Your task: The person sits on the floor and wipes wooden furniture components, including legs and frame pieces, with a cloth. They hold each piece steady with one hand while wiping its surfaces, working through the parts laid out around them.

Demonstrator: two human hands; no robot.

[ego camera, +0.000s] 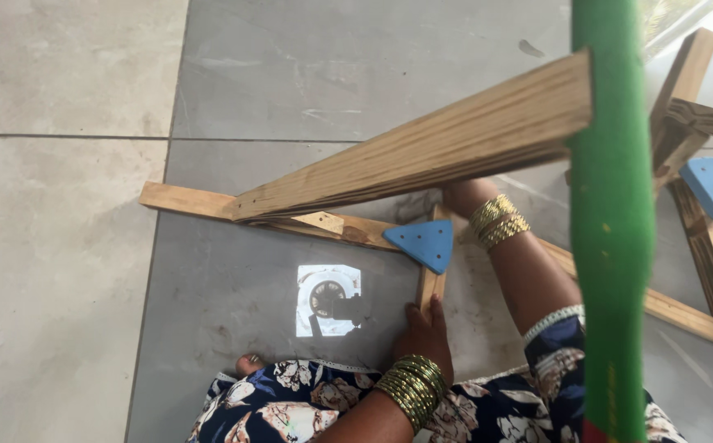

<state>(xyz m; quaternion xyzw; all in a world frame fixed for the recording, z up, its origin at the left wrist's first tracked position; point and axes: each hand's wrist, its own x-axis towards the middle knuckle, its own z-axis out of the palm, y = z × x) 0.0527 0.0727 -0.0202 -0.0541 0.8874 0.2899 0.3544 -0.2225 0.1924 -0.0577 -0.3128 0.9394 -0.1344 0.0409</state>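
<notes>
Tiled floor (pixel 61 246), left hand (pixel 427 336) gripping slat (pixel 430 283)

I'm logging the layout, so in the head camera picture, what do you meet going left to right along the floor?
Left end of the floor slat → bright light patch → blue triangular bracket → gold bangles on the forearm → green pole → second blue bracket.

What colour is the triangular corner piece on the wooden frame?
Blue; the triangular corner piece shows clearly in the head view.
</notes>
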